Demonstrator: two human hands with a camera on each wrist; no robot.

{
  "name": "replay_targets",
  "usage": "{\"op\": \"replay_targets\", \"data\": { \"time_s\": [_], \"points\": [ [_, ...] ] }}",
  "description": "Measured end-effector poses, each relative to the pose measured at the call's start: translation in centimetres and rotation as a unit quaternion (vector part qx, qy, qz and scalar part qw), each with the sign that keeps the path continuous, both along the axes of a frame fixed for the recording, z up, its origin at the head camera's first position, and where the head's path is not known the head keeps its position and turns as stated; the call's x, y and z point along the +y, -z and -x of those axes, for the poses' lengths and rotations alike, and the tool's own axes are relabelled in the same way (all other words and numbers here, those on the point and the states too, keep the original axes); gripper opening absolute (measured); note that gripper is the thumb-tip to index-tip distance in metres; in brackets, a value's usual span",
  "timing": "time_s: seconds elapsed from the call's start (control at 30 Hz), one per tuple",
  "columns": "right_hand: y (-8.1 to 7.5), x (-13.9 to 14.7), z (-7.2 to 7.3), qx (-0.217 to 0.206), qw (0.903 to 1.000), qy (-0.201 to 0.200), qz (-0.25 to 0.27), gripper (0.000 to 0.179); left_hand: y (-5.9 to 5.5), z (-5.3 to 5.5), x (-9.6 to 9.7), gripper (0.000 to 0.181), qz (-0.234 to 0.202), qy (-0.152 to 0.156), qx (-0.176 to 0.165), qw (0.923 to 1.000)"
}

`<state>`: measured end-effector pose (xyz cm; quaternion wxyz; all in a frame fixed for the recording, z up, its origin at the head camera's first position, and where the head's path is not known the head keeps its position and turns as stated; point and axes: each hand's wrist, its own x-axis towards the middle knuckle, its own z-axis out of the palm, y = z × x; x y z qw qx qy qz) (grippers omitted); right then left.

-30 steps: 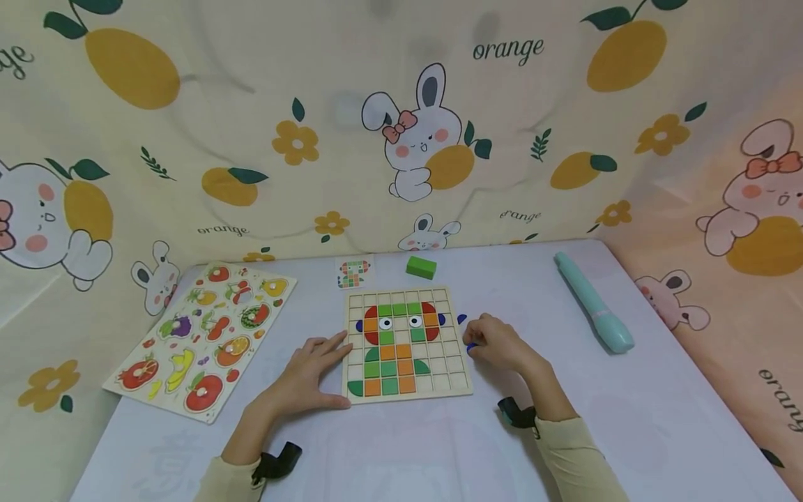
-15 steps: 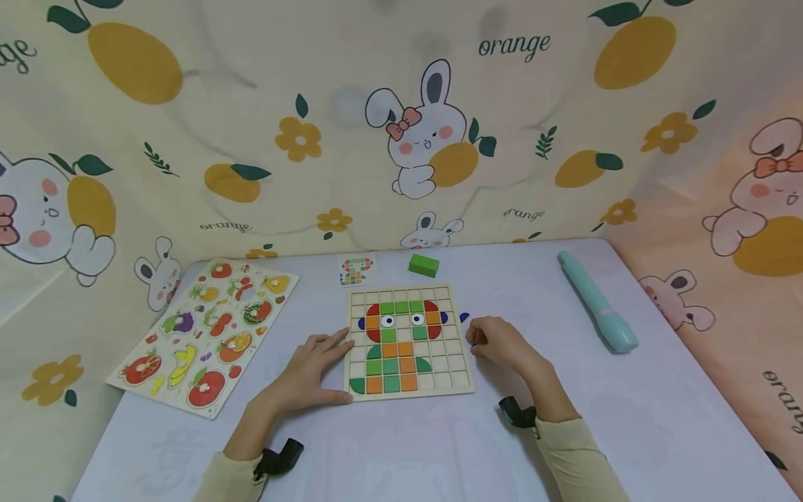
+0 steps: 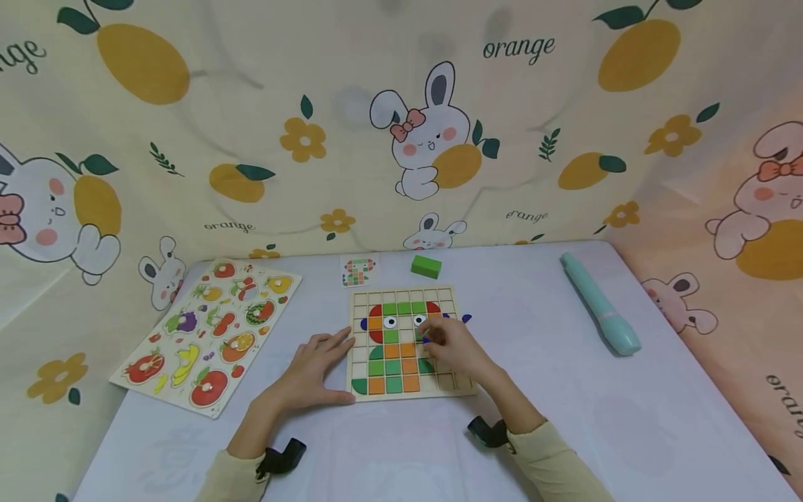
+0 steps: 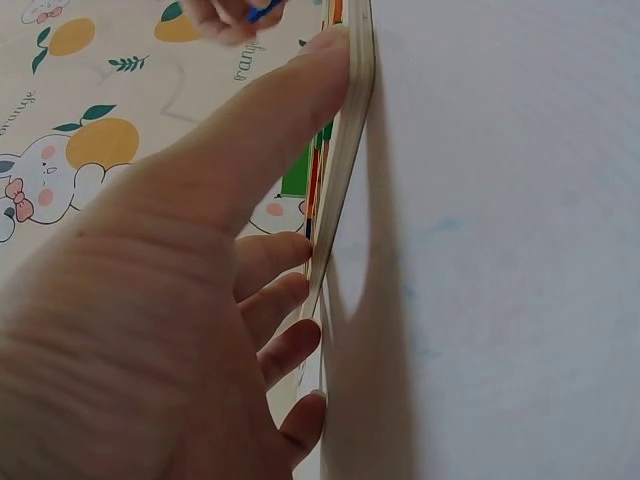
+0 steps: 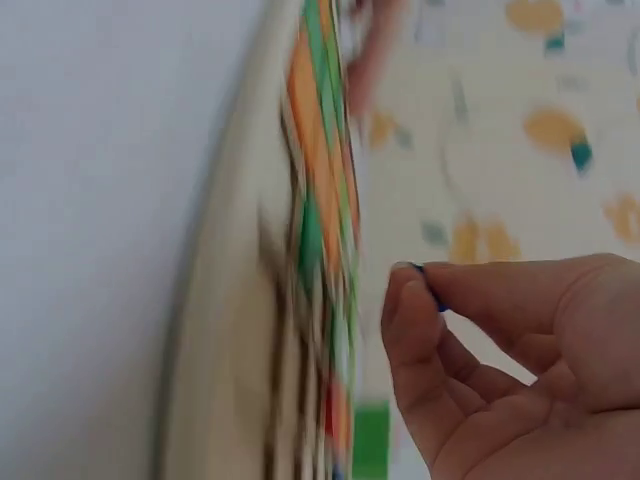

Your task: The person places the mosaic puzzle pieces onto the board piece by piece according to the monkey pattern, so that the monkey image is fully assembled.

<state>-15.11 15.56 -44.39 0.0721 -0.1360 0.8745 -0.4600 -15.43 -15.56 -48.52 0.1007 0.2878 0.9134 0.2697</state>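
Observation:
A wooden grid board point(image 3: 362, 296) lies mid-table, with red, green, orange and blue tiles forming a figure with two round eye tiles. My left hand point(image 3: 311, 373) rests against its left side, fingers spread and thumb at the near corner; the left wrist view shows the fingertips along the board's edge point(image 4: 352, 110). Over the board's middle, my right hand point(image 3: 461, 352) pinches a small blue tile point(image 5: 432, 288) between thumb and index finger. That hand covers part of the figure's right side. Another blue tile point(image 3: 467, 318) lies just off the board's right edge.
Behind the board are a small pattern card point(image 3: 360, 270) and a green block point(image 3: 426, 266). A fruit picture board point(image 3: 199, 279) lies at the left, a long teal rounded tool point(image 3: 599, 307) at the right. A printed cloth point(image 3: 339, 188) hangs at the back.
My right hand has lifted the blue tile from the table right of the board and carried it left over the grid. The left hand keeps its place at the board's edge.

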Motion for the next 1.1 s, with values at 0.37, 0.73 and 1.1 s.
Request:
{"op": "replay_targets", "data": {
  "time_s": [0.37, 0.73, 1.1],
  "points": [
    [0.9, -8.7, 0.0, -0.041, 0.9957, -0.054, 0.063, 0.012, 0.4, 0.1, -0.1, 0.104, 0.004, 0.004, 0.013, 0.9999],
    [1.5, -11.2, -0.5, -0.009, 0.9987, -0.031, -0.04, 0.009, 0.5, 0.2, -0.1, 0.103, -0.006, 0.005, 0.018, 0.9998],
    [1.3, -11.2, -0.6, 0.007, 0.9939, -0.029, -0.106, 0.012, 0.5, 0.2, -0.2, 0.104, -0.003, 0.009, 0.021, 0.9997]
  ]
}}
